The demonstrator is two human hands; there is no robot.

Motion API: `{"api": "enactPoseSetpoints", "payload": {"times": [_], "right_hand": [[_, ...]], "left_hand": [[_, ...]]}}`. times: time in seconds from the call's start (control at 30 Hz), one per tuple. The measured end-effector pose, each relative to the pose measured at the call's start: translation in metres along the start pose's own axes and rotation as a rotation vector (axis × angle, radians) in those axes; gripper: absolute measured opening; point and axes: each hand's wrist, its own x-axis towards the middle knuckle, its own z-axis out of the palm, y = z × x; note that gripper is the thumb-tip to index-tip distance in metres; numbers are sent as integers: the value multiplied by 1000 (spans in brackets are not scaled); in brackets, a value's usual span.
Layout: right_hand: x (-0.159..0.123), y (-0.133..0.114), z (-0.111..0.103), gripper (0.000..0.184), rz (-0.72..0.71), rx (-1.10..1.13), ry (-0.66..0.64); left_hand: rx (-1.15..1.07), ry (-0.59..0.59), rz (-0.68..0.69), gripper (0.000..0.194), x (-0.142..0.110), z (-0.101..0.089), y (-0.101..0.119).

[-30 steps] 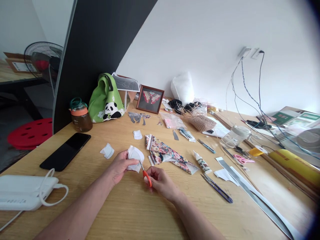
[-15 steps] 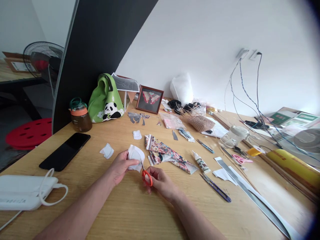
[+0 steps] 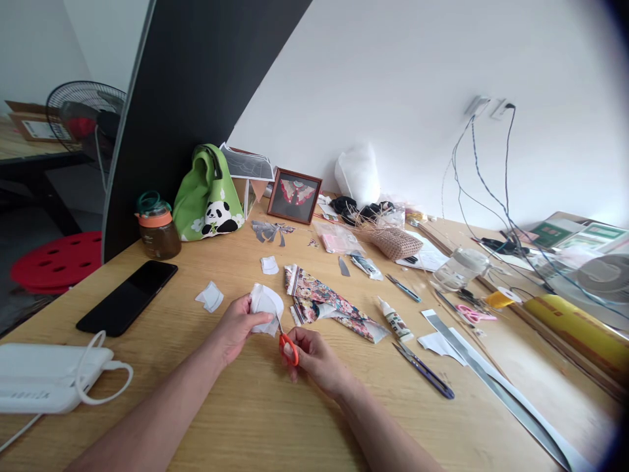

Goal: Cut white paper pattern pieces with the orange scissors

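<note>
Between thumb and fingers, my left hand (image 3: 240, 328) pinches a white piece of fabric or paper (image 3: 265, 301) with a curved outline drawn on it. My right hand (image 3: 312, 357) grips small scissors (image 3: 289, 349) by their orange handles, and the blades meet the right edge of the white piece. Floral fabric (image 3: 329, 298) lies folded just beyond my right hand. Two other white cut pieces rest on the table: one (image 3: 210, 297) left of my left hand, the other (image 3: 269, 265) farther back.
A glue bottle (image 3: 396, 319), thread snips (image 3: 425, 370) and a grey strip (image 3: 486, 373) lie to the right. On the left are a black phone (image 3: 128, 298), a white power bank (image 3: 54, 379) and a drink bottle (image 3: 160, 231). A picture frame (image 3: 295, 195) stands behind.
The scissors' handles have turned slightly in my right hand, with the blades still at the white piece's right edge. My left hand stays nearly still. The view has shifted slightly.
</note>
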Motion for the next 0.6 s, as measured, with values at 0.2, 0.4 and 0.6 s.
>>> {"api": "enactPoseSetpoints", "payload": {"times": [0.2,0.4,0.6], "right_hand": [[0,0,0,43,-1,-16,17],[0,-3,1,44,7,-35,28],[-1,-6,3,45,12,-25,12]], "left_hand": [[0,16,2,32,0,-1,0],[18,8,-15,35,0,0,0],[5,15,-12,33,0,1,0]]}}
